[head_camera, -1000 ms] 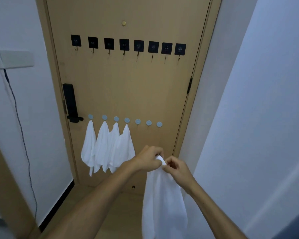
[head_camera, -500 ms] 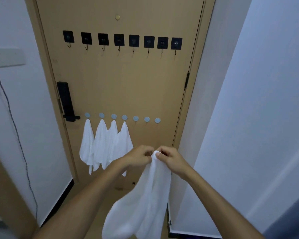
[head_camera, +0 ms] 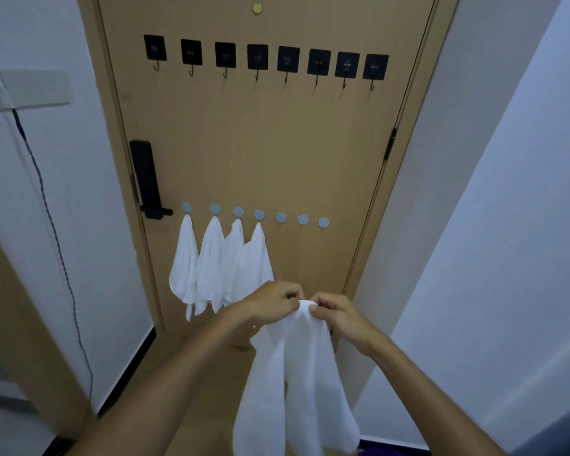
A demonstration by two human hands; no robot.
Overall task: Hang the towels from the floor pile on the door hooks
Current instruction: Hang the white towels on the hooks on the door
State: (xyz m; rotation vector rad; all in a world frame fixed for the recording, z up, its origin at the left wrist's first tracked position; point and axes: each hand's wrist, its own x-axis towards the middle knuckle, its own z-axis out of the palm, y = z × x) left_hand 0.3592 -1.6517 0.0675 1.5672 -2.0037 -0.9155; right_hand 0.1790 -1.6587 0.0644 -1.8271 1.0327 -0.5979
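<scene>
Entryway of a home, seen facing the inside of the front door

A tan wooden door (head_camera: 260,153) carries a black electronic lock handle (head_camera: 146,179), a top row of square black stick-on hooks (head_camera: 257,57) and a lower row of round pale blue hooks (head_camera: 301,219) bearing white hanging towels (head_camera: 211,264); plain white walls (head_camera: 507,225) close in narrowly on both sides

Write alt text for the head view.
Both hands, left hand and right hand, pinch the top of a white towel before a tan door. Four white towels hang on the lower blue hooks; three there and all black hooks are bare.
</scene>
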